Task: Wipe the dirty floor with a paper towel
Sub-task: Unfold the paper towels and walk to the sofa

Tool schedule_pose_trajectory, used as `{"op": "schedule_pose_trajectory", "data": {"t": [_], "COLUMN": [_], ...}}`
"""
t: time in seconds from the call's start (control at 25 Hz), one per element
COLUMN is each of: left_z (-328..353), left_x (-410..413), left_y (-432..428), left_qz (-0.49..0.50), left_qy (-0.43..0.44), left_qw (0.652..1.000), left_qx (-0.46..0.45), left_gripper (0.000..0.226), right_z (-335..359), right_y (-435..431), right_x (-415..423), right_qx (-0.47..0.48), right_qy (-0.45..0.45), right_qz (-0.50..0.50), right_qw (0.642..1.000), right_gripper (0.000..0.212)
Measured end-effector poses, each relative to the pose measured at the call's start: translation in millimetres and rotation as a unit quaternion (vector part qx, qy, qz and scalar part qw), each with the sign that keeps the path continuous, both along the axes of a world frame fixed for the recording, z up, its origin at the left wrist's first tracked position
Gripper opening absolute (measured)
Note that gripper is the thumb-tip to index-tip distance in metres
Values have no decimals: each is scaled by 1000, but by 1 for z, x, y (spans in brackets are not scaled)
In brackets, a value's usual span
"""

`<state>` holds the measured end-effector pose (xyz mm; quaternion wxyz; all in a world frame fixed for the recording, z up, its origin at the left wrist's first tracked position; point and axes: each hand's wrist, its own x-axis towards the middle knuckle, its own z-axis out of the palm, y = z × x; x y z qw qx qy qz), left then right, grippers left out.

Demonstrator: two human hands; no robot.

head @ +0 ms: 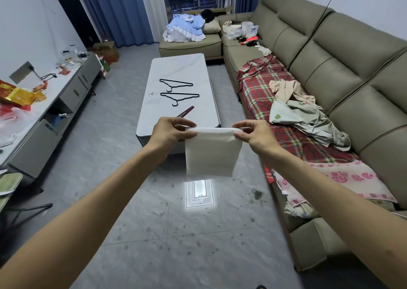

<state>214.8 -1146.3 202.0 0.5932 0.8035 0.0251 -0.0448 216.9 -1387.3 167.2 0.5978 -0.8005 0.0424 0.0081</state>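
White paper towel (212,152) pinched between both hands, left (169,132), right (256,135).

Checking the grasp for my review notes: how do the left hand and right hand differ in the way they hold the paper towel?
The left hand pinches the paper towel at its upper left corner; the right hand pinches the upper right corner. The left hand's fingers cover more of the top edge, while the right hand grips mainly with thumb and fingertips. Both hold it stretched in the air above the spotted floor, the sheet hanging down.
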Motion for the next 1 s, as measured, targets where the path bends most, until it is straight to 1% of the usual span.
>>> {"op": "schedule_pose_trajectory", "data": {"t": [0.08, 0.16, 0.28, 0.44, 0.48, 0.52, 0.56, 0.6, 0.64, 0.68, 0.72, 0.8, 0.88, 0.92, 1.0], "left_z": [-2, -4, -5, 1, 4, 8, 11, 14, 16, 17, 18, 15, 6, 0, -14], "left_x": [-1, -1, -1, 3, 4, 4, 5, 5, 6, 7, 9, 13, 17, 17, 12], "left_y": [-1, -2, -4, -3, -3, -3, -3, -4, -5, -7, -9, -13, -14, -13, -14], "left_qz": [7, 10, 10, 5, -12, -33, -48, -54, -50, -39, -22, 24, 51, 38, -23], "left_qy": [-37, -69, -90, -95, -86, -71, -54, -41, -37, -37, -39, -30, 20, 62, 133], "left_qw": [998, 995, 992, 990, 994, 997, 997, 995, 994, 994, 994, 992, 988, 986, 977], "left_qx": [42, 66, 84, 100, 73, 22, -33, -74, -92, -99, -104, -122, -143, -150, -163], "left_gripper": [23, 22, 18, 6, 5, 9, 13, 16, 16, 16, 15, 13, 12, 14, 16], "right_z": [2, 5, 6, 8, 11, 14, 19, 23, 24, 21, 15, -4, -18, -21, -24], "right_y": [-1, -1, -2, -5, -7, -10, -12, -14, -16, -15, -12, -3, 3, 3, -2], "right_x": [2, 3, 2, 4, 6, 8, 9, 9, 9, 8, 6, 0, -2, -1, 2], "right_qx": [-75, -124, -137, -146, -134, -90, -13, 75, 139, 162, 167, 165, 212, 244, 286], "right_qy": [-30, -57, -85, -107, -111, -106, -90, -67, -44, -22, 1, 46, 88, 101, 112], "right_qz": [-5, -15, -22, 5, 19, 42, 79, 123, 162, 190, 205, 192, 154, 143, 128], "right_qw": [997, 991, 987, 983, 985, 989, 993, 987, 976, 968, 964, 966, 961, 954, 943], "right_gripper": [14, 12, 6, 4, 5, 7, 10, 16, 26, 37, 43, 42, 38, 34, 17]}}
